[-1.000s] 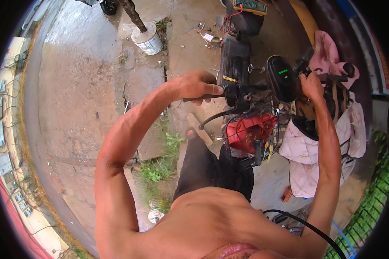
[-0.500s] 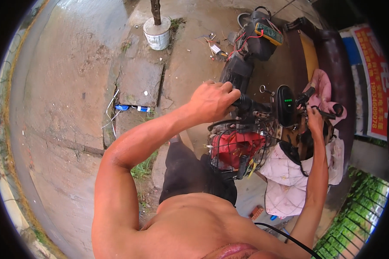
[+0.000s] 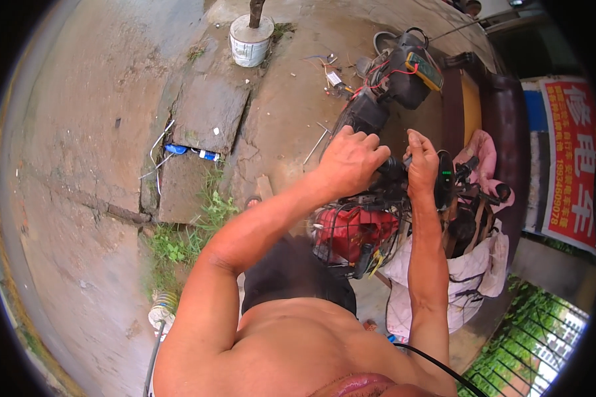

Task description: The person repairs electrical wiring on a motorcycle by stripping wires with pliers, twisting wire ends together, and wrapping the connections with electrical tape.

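Left hand grip wrapped round black handlebar, right hand grip pinching it, handlebar mostly hidden

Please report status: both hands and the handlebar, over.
Left hand closed on the black handlebar. Right hand gripping it beside the left, at the small black display. Wire basket with red bag below; nothing blocking.

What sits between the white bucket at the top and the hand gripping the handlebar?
In the head view, between the white bucket and the left hand lies bare cracked concrete, with scattered wire scraps and a thin metal rod on it.
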